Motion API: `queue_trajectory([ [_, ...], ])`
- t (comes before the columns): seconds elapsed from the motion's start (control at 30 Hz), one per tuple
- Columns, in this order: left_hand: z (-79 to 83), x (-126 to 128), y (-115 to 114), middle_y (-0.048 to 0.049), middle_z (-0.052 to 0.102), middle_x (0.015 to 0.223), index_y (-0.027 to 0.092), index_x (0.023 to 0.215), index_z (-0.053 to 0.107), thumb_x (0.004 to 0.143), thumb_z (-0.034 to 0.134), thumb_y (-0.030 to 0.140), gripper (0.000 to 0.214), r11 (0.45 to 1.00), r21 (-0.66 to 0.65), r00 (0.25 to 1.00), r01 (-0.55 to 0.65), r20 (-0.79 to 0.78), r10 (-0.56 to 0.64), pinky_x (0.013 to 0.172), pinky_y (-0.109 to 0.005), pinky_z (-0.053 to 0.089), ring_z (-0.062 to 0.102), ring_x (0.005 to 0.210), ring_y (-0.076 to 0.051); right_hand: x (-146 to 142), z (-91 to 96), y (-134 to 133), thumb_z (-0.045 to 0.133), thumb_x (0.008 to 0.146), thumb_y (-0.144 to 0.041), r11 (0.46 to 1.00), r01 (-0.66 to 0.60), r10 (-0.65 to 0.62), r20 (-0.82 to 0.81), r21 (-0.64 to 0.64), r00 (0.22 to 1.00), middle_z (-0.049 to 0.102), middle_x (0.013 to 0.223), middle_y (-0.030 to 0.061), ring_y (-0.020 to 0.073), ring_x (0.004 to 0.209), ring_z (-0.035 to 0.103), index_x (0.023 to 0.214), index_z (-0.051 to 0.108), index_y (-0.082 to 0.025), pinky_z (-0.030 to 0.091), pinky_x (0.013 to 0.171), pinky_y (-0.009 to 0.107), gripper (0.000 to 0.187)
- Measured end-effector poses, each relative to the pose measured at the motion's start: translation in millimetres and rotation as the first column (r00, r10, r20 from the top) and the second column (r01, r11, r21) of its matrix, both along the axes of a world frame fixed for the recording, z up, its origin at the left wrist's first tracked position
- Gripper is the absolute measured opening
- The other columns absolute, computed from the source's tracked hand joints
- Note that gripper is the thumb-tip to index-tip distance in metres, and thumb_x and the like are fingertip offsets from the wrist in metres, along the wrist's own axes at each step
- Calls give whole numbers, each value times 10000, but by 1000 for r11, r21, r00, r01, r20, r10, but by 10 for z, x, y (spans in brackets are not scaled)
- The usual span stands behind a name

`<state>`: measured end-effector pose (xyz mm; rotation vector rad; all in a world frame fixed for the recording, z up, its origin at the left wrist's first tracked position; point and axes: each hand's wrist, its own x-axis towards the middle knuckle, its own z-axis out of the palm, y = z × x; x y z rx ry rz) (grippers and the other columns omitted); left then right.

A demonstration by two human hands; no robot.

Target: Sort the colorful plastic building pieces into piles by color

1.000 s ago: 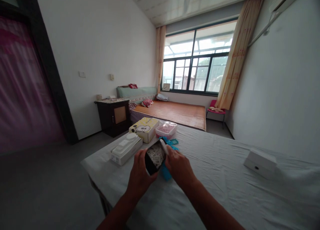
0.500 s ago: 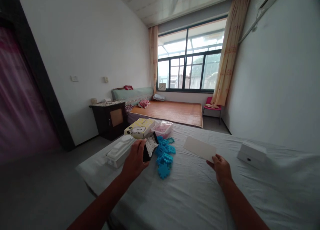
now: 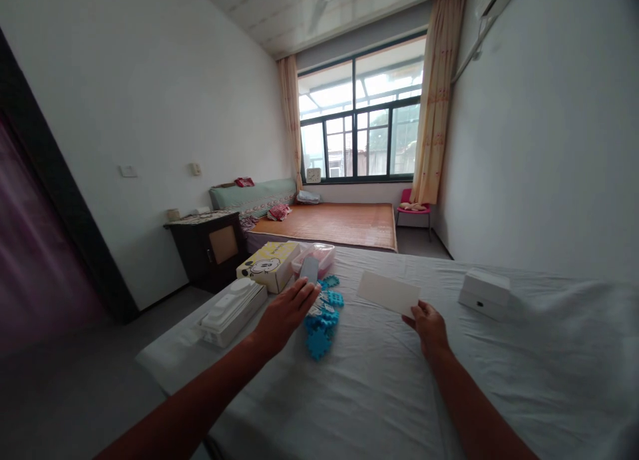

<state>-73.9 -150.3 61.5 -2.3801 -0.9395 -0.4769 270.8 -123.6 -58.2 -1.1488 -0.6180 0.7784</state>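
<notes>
My left hand (image 3: 287, 313) is closed on a small box (image 3: 310, 269), tipped over with its greyish outer face showing. Under my fingers, small white pieces (image 3: 315, 305) lie on a pile of blue toothed plastic pieces (image 3: 319, 340); their exact kind is too small to tell. My right hand (image 3: 430, 325) pinches one corner of a flat white rectangular panel (image 3: 388, 292), held over the sheet. Whether it is a card or a lid I cannot tell.
Behind the pile stand a yellow cartoon box (image 3: 267, 265) and a clear container with pink contents (image 3: 327, 255). To the left lies a long white box (image 3: 232, 313) with white items on top. A white box (image 3: 484, 292) sits right, on the pale sheet (image 3: 369, 380).
My left hand has turned the small box over, and white pieces that were inside now lie on the blue pile. My right hand still holds the panel. The view has shifted slightly.
</notes>
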Motion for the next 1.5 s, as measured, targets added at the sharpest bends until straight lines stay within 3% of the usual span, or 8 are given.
queue_trajectory([
  [0.67, 421, -268, 98, -35, 469, 1371, 210, 1369, 399, 831, 359, 21, 571, 996, -49, 978, 77, 196, -66, 1091, -485, 319, 345, 1345, -271, 36, 2, -8, 656, 573, -367, 998, 62, -62, 13, 7, 998, 621, 840, 23, 173, 723, 641, 940, 583, -124, 615, 587, 311, 447],
  [0.77, 314, -53, 33, -112, 408, 1357, 157, 1357, 374, 719, 634, 172, 689, 999, -51, 826, -8, 563, 35, 1043, -486, 394, 376, 1292, -338, 46, 138, -28, 636, 598, -381, 988, 145, -146, 17, 45, 989, 628, 882, 32, 171, 741, 639, 967, 589, -121, 613, 615, 326, 454],
  [0.87, 9, 351, -59, -128, 377, 1331, 193, 1346, 329, 617, 755, 247, 846, 965, -211, 602, 156, 795, 77, 878, -422, 527, 437, 1226, -306, 87, 465, -129, 578, 666, -399, 962, 248, -262, 131, 113, 956, 655, 940, 59, 179, 750, 646, 1073, 583, -121, 599, 654, 352, 493],
  [0.93, -249, 672, -132, -121, 372, 1330, 233, 1341, 316, 580, 768, 228, 886, 925, -279, 539, 258, 836, 101, 866, -421, 524, 436, 1224, -300, 99, 755, -280, 533, 723, -401, 934, 332, -357, 387, 133, 850, 677, 929, 76, 186, 723, 651, 1130, 582, -126, 570, 678, 350, 493],
  [1.03, -564, 1098, -231, -120, 371, 1316, 231, 1318, 325, 522, 788, 201, 922, 886, -323, 501, 334, 857, 124, 966, -467, 449, 402, 1244, -306, 21, 1145, -608, 487, 795, -370, 872, 445, -409, 802, 203, 436, 699, 898, 79, 195, 711, 642, 1156, 600, -164, 503, 709, 330, 430],
  [1.13, -717, 1341, -287, -120, 380, 1296, 199, 1296, 336, 513, 788, 193, 904, 874, -349, 468, 340, 868, 164, 1047, -479, 362, 370, 1259, -303, -171, 1326, -936, 468, 844, -320, 876, 358, -351, 936, 323, 14, 703, 919, 66, 200, 740, 620, 1159, 616, -212, 445, 716, 317, 364],
  [1.2, -756, 1395, -300, -124, 380, 1292, 187, 1293, 331, 514, 788, 203, 904, 876, -354, 454, 328, 872, 182, 1069, -485, 325, 359, 1263, -308, -318, 1321, -1084, 466, 867, -285, 913, 224, -316, 938, 341, -140, 704, 932, 58, 194, 759, 609, 1174, 614, -226, 423, 721, 311, 346],
  [1.5, -815, 1325, -353, -155, 398, 1273, 178, 1316, 325, 537, 732, 184, 879, 863, -376, 505, 339, 846, 170, 1036, -542, 335, 373, 1246, -346, -722, 956, -1149, 450, 902, -180, 969, -122, -236, 951, 215, -199, 701, 998, 62, 204, 877, 593, 1244, 561, -197, 474, 775, 324, 360],
])
